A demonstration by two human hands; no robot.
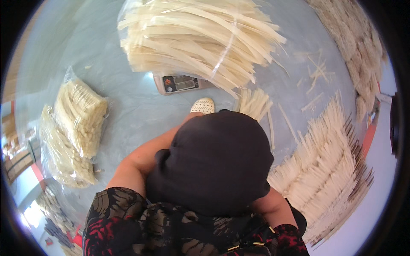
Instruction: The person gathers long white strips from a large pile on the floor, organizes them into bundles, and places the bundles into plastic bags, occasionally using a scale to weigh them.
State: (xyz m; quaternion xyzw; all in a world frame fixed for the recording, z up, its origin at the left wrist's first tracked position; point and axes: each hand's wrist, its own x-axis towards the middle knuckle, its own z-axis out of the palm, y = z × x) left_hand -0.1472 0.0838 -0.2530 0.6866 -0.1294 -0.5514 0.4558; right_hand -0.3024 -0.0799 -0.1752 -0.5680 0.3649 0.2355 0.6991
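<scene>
Neither of my hands shows. A rounded form in black cloth (213, 162) fills the middle and covers both of them. My bare left forearm (143, 160) runs up behind its left side, ending near a cream clog with small holes (203, 106). My right forearm (275, 208) disappears behind its lower right side. Ahead, a large bundle of flat, pale yellow strips (188, 40) in clear plastic lies over a digital scale (183, 83), whose front panel sticks out. A smaller sheaf of strips (254, 103) lies just beyond the black cloth. What my hands hold or touch is hidden.
Two clear bags of strips (81, 117) lie on the grey floor (128, 102) at left. A long stacked row of pale strips (322, 166) stands at right. Loose strips (318, 74) are scattered farther off, before a brownish pile (358, 47).
</scene>
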